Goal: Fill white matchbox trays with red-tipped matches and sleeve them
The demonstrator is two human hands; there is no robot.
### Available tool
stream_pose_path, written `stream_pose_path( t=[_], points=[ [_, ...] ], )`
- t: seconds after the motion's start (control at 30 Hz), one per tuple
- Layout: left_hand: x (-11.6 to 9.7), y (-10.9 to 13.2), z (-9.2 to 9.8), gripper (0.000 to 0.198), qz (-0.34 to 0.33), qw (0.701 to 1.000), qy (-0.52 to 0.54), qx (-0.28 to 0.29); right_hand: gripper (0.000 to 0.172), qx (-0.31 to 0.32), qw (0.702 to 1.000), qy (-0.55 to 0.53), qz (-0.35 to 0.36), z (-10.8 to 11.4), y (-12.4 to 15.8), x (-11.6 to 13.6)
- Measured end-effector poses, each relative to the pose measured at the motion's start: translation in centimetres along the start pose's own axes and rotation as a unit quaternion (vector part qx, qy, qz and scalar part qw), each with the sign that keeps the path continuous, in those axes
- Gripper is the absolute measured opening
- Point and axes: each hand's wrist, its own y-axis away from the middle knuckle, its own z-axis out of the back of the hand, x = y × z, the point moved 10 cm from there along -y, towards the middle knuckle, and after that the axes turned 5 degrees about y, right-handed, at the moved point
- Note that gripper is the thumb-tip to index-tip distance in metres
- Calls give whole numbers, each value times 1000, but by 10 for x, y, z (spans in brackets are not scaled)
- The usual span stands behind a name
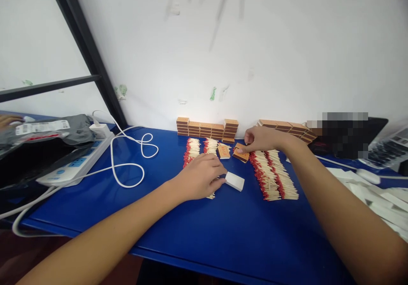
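Note:
My left hand (199,176) rests on the blue table (197,229) with its fingers curled, pinching the end of a white inner matchbox tray (235,181). A few matches lie under that hand. My right hand (263,139) reaches further back, its fingertips closed on an orange matchbox sleeve (240,153). Another orange matchbox (223,151) lies just left of it. Rows of red-tipped matches (274,174) lie right of the tray, and smaller rows of matches (192,149) sit behind my left hand.
Stacked orange matchboxes (207,129) line the white wall, with more stacked boxes (288,128) at the right. A white power strip (75,161) and looped white cable (130,161) lie at the left. White trays (379,200) pile at the right edge. Another person's hand (8,121) shows far left.

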Motion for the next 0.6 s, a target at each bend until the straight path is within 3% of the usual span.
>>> stream_pose_path(
  t=[0.13, 0.23, 0.37, 0.53, 0.6],
  points=[
    [0, 0, 2, 16, 0, 1000, 0, -6, 39, 75, 997, 8, 17, -12, 6, 12],
    [0, 0, 2, 15, -1, 1000, -1, -7, 43, 103, 994, 16, 16, -18, 7, 15],
    [0, -1, 2, 15, -7, 1000, 0, -12, 44, 111, 993, 30, 17, -21, 6, 17],
    [-1, 0, 3, 15, -5, 1000, -1, -11, 20, 78, 997, -1, 13, -7, 13, 19],
    [-1, 0, 3, 15, -6, 1000, -2, -11, 17, 59, 998, -12, 20, 0, 15, 21]
  ],
)
